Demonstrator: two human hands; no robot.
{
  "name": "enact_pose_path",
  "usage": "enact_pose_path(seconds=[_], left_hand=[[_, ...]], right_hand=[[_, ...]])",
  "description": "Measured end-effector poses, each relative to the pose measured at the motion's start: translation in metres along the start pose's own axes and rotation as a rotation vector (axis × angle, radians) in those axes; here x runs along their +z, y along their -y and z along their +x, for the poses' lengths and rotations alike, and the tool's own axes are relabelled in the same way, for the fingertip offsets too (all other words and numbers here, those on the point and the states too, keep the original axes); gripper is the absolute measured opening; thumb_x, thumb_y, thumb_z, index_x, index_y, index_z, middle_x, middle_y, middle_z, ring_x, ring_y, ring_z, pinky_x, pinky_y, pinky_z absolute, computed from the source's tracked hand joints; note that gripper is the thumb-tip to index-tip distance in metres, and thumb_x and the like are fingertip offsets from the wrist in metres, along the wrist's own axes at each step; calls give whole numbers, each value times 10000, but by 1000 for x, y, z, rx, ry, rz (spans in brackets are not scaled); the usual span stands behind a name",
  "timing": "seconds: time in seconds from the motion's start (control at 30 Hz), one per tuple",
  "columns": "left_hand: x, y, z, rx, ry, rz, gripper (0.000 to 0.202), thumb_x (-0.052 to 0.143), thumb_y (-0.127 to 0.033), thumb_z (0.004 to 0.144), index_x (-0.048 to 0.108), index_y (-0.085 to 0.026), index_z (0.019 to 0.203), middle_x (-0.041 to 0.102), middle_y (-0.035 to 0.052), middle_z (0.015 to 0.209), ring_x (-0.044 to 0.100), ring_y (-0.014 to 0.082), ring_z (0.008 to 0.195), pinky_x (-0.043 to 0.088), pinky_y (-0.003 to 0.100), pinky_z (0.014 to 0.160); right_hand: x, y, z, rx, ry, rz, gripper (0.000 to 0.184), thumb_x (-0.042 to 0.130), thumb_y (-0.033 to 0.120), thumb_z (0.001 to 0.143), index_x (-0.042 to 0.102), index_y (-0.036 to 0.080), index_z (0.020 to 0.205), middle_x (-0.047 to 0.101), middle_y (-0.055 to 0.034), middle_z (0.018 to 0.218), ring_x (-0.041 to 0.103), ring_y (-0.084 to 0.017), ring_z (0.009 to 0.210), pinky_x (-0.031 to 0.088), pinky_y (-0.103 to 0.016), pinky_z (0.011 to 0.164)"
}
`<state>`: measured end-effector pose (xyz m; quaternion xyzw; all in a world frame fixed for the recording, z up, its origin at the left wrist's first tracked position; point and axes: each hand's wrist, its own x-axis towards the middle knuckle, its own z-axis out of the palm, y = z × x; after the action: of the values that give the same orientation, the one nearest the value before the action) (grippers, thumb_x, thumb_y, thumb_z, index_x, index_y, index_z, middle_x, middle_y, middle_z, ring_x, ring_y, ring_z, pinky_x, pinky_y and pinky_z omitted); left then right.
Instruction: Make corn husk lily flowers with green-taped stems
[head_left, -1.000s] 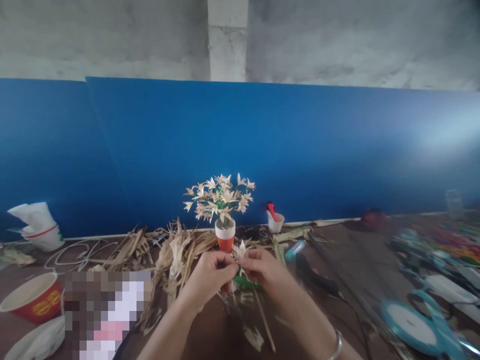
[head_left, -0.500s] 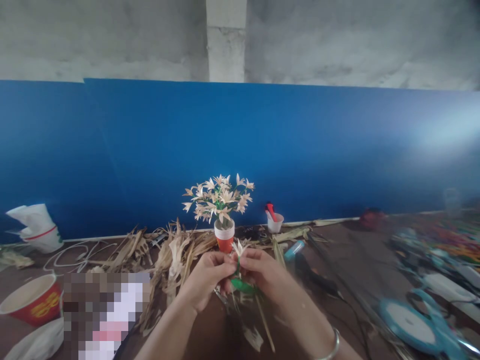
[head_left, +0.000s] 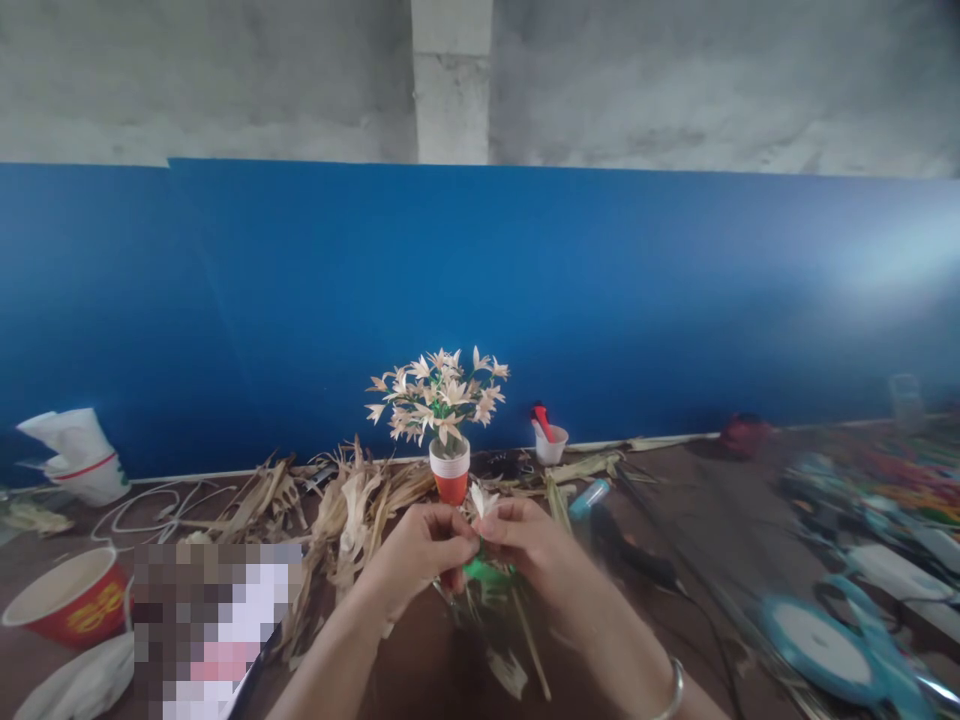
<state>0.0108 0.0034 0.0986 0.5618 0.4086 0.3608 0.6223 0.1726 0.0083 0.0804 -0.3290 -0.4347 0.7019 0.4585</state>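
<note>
Above the table, my right hand [head_left: 525,545] pinches a small pale flower [head_left: 484,498] that looks made of corn husk. My left hand [head_left: 427,550] is closed at the flower's base, its thumb and fingertips meeting those of the right. The stem is mostly hidden by the fingers. Just under the hands is a blurred green band or roll of tape [head_left: 489,574]. Directly behind stands an orange-and-white cup [head_left: 450,478] holding a bunch of similar husk flowers [head_left: 448,395].
Dry corn husks [head_left: 349,510] lie left of the cup. A red paper bowl [head_left: 71,600] is at far left. To the right are a white cup with a red-handled tool [head_left: 550,443], a black corded tool [head_left: 637,555] and a blue ribbon spool [head_left: 817,640]. A blue partition [head_left: 300,300] stands behind.
The flower has tilted and sits slightly lower between my fingers. My fingertips have drawn closer together, and the green stem seen before is now mostly covered. The green band has blurred.
</note>
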Motion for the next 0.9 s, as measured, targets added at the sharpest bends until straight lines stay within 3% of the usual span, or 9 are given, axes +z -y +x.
enact_pose_path(seconds=[0.13,0.23,0.4,0.6,0.73,0.9], left_hand=[[2,3,2,49,-114,172,181,629,-293,684,538,-166,593,477,-77,370,446,62,323,328,163,338],[6,3,3,35,-151,168,199,611,-299,687,524,-166,567,463,-75,359,422,56,312,314,163,329],[6,3,2,-23,-94,13,163,636,-263,631,537,-152,564,493,-58,415,433,53,329,318,164,331],[4,4,2,6,-21,-76,185,667,-267,615,540,-145,558,524,-43,461,470,58,355,341,170,359],[6,2,2,3,-24,-72,210,675,-276,605,529,-146,529,511,-38,414,450,58,331,321,170,345],[4,1,1,-19,6,-136,225,713,-282,578,545,-135,545,538,-33,453,452,41,331,300,155,337]], right_hand=[[2,3,1,2,-39,-55,289,812,331,551,621,115,572,540,28,515,409,-48,464,299,-204,480],[3,5,2,1,-54,-80,324,807,364,539,606,112,571,520,30,506,389,-49,462,282,-206,470],[4,7,1,-14,-80,-134,375,799,413,522,552,131,541,423,70,448,299,-37,431,228,-208,444],[3,11,-1,-32,-75,-227,392,779,441,541,526,143,507,382,79,418,263,-35,417,172,-218,430],[5,12,-2,-27,-71,-237,373,782,427,549,561,127,536,459,55,449,315,-37,425,200,-210,432],[4,3,0,-12,20,-56,317,786,369,590,628,112,687,609,-15,617,530,-98,555,365,-226,549]])
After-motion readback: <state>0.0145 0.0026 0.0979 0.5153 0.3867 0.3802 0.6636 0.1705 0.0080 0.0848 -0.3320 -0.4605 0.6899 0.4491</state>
